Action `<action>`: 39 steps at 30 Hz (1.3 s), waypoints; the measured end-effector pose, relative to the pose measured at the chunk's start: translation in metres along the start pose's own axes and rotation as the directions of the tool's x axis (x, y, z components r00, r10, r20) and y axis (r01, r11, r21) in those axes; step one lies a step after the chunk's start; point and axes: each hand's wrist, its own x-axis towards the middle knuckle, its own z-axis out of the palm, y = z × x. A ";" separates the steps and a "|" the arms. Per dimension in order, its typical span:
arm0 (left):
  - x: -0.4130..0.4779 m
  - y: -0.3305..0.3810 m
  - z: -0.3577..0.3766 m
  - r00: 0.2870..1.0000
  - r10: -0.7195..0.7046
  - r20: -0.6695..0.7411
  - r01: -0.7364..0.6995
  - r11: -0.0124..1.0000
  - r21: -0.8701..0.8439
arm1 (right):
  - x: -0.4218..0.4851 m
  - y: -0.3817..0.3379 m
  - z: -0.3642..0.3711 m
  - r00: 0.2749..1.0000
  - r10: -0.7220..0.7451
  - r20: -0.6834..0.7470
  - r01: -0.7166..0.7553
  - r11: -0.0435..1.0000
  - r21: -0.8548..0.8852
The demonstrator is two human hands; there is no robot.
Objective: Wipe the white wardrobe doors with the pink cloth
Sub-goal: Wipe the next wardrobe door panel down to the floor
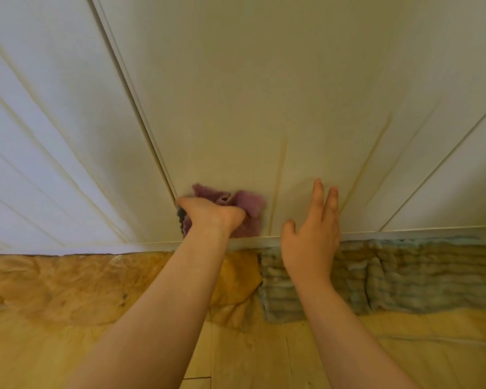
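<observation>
The left hand (211,214) is gripping a bunched pink cloth (250,206), fingers curled round it, and is pressing it against the white wardrobe door (264,94) low down, just beside the seam with the neighbouring door (54,136). The right hand (310,240) is holding nothing, its fingers (319,192) straight and close together, seemingly touching the same door near its bottom edge. The left fingertips are hiding under the hand and cloth. Both bare forearms are reaching forward and upward. A ribbed grey rug (404,276) is lying along the door's foot.

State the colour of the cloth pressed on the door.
Dusky pink cloth, best seen in the head view, gripped by the left hand.
</observation>
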 end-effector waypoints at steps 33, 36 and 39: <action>0.023 -0.035 -0.060 0.042 0.488 0.872 -0.552 -0.716 0.427 | -0.012 0.025 -0.017 0.992 0.091 0.090 -0.080 0.990 -0.118; 0.018 -0.026 -0.061 0.082 0.411 0.908 -0.539 -0.748 0.388 | -0.012 0.023 -0.018 0.993 0.081 0.087 -0.072 0.991 -0.110; -0.018 -0.010 -0.001 -0.095 0.470 0.877 -0.624 -0.715 0.315 | -0.008 0.023 -0.013 0.995 0.071 0.073 -0.065 0.994 -0.086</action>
